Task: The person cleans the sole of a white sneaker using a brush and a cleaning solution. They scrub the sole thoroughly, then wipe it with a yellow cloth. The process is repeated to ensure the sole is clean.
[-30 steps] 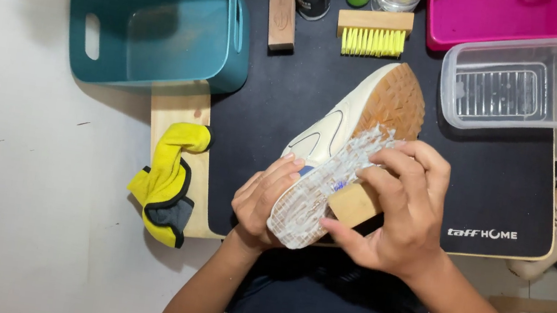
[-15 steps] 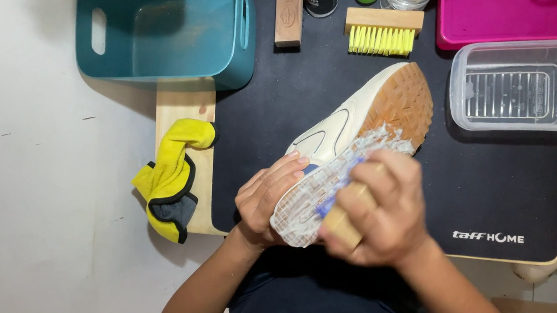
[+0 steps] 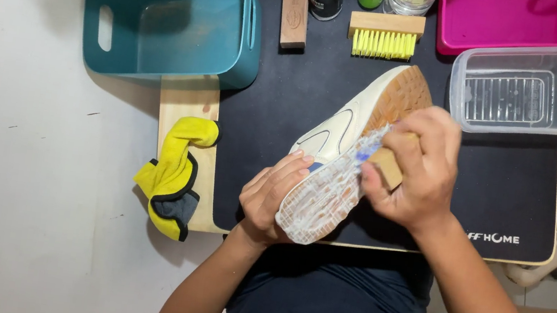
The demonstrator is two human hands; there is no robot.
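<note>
Sole-scrubbing step. Shoe (image 3: 337,143) cupped by left hand (image 3: 271,199), sole up; brush (image 3: 386,165) clenched in right hand (image 3: 414,169), pressed on soapy sole. Next likely: heel strokes, firm hold needed.

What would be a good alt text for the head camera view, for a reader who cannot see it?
A person's left hand steadies a cream sneaker sole-up on a black mat, while the right hand presses a wooden brush against its soapy sole. Around it lie a teal basket, a yellow cloth, a yellow-bristled brush and a clear plastic container.
</note>
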